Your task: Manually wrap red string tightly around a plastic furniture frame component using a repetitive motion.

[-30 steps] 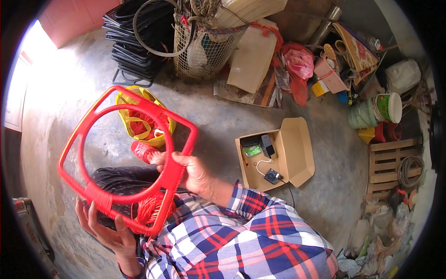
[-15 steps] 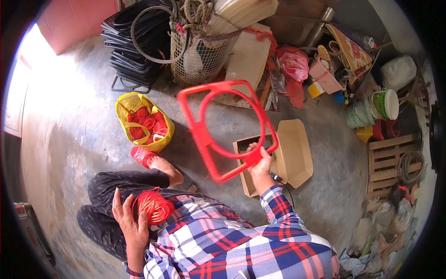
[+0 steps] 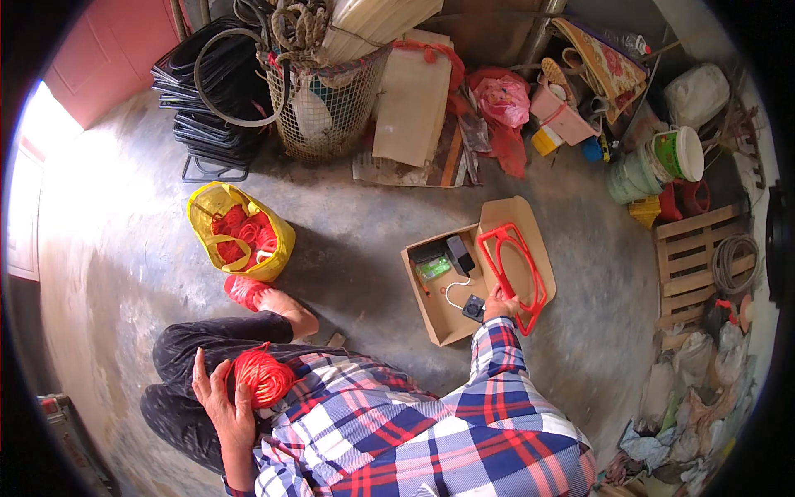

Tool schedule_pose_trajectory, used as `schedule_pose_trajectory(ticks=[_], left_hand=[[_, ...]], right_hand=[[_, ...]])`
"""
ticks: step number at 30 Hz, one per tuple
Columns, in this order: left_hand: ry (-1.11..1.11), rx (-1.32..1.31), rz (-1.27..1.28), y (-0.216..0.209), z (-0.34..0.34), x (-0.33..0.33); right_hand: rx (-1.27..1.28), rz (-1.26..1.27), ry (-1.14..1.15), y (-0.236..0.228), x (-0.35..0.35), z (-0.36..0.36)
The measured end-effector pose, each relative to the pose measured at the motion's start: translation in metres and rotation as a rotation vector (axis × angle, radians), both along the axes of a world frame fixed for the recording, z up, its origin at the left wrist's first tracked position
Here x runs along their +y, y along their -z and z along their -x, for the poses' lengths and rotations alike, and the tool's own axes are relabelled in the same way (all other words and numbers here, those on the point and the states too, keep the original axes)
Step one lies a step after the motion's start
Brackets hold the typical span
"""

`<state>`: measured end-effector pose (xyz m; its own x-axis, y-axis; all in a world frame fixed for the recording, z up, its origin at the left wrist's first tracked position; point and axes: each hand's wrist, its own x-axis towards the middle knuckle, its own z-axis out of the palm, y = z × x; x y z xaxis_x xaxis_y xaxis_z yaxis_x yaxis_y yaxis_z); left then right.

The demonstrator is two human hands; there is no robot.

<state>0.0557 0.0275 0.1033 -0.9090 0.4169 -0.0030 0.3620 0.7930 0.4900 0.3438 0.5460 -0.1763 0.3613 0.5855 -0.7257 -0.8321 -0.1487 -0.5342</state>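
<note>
My right hand (image 3: 501,305) grips a red plastic frame (image 3: 540,286), a square-cornered wrapped outline with a ring inside it, now seen nearly edge-on. The frame is over the raised lid side of an open cardboard box (image 3: 440,325). Inside the box lie a black adapter (image 3: 460,255), a green packet (image 3: 433,267), a white cable and a small black device (image 3: 473,308) near my right wrist. My left hand (image 3: 228,406) rests with fingers apart against the side of a ball of red cord (image 3: 263,377) in my lap.
A yellow bag (image 3: 283,248) of red cord stands beyond my red-slippered foot (image 3: 247,291). Farther back are stacked black metal frames (image 3: 207,124), a mesh basket (image 3: 327,124) and flat boards. Buckets (image 3: 675,157), a wooden slatted rack (image 3: 696,257) and bags line the right wall.
The red frame has moved right and down, turning from face-on to nearly edge-on over the box. The box contents now show. My left hand stays by the cord ball.
</note>
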Motion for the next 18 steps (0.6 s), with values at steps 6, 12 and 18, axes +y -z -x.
schedule_pose_trajectory(ticks=[6, 12, 18], left_hand=[[-0.002, 0.005, 0.013, 0.000, 0.000, 0.000], [-0.013, 0.007, -0.003, 0.002, 0.000, 0.001], [-0.030, 0.006, -0.009, -0.001, -0.003, 0.000]], right_hand=[[0.167, 0.068, -0.295, 0.009, 0.013, 0.020], [0.217, 0.084, -0.394, 0.030, 0.031, 0.033], [0.134, 0.182, -0.365, 0.020, 0.015, 0.061]])
